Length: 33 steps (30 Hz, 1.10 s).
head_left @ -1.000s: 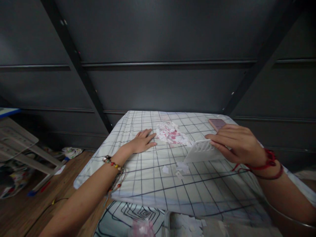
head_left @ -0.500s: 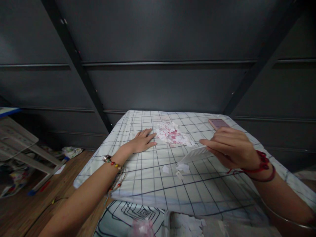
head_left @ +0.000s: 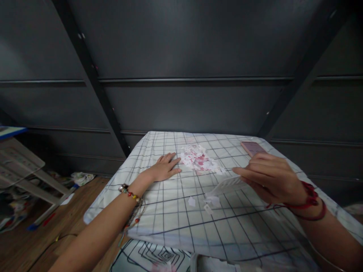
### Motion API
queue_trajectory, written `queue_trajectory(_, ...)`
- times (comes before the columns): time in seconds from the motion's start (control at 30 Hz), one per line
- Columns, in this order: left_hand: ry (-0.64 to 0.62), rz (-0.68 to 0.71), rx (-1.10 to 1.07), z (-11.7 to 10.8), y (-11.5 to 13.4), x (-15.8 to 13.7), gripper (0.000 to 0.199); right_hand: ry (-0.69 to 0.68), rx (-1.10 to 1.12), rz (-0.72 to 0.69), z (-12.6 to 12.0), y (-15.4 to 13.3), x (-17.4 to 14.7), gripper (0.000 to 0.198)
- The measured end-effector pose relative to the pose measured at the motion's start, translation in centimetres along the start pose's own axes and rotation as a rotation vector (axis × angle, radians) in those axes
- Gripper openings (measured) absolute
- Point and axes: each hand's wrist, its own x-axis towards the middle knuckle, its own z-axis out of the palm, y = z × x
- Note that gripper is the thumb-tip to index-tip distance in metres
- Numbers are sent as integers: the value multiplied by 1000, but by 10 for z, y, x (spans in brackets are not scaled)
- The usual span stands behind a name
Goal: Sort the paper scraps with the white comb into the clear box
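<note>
My left hand (head_left: 164, 168) lies flat on the checked cloth (head_left: 164, 204), fingers spread. Its fingertips are beside a heap of torn white and pink paper scraps (head_left: 198, 158). With fingers pinched, my right hand (head_left: 268, 177) grips a thin, flat white slotted piece (head_left: 227, 186), whose exact kind I cannot make out. The piece slants down to the left, its lower end at a few loose paper scraps (head_left: 212, 201). Another small scrap (head_left: 191, 201) lies just left of these.
A pink-edged phone (head_left: 252, 148) lies beyond my right hand. At the bottom edge, a container (head_left: 193, 262) with paper in it is partly cut off. A dark panelled wall (head_left: 181, 105) stands behind the cloth. To the left are a light-coloured stand (head_left: 19, 158) and wooden floor (head_left: 82, 196).
The view has tilted up slightly, so everything sits lower and less of the container shows. Both hands keep nearly the same place over the cloth, the white slotted piece still in my right hand.
</note>
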Motion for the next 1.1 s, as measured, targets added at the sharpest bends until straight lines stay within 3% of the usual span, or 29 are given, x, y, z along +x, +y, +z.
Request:
queue_trajectory(0.37, -5, 0, 20, -2, 1, 0, 59, 53, -118, -37, 5, -9, 13, 24)
queue_trajectory(0.63, 8, 11, 1, 0, -2, 1, 60, 18, -325, 50, 14, -8, 12, 24)
queue_trajectory(0.77, 15, 14, 0, 0, -2, 1, 59, 1, -263, 58, 9, -2, 8, 22)
queue_trajectory(0.97, 12, 22, 14, 0, -1, 1, 60, 41, 13, 80, 3, 1, 0, 20)
queue_trajectory(1.1, 15, 12, 11, 0, 0, 2, 59, 53, -28, 90, 4, 1, -1, 21)
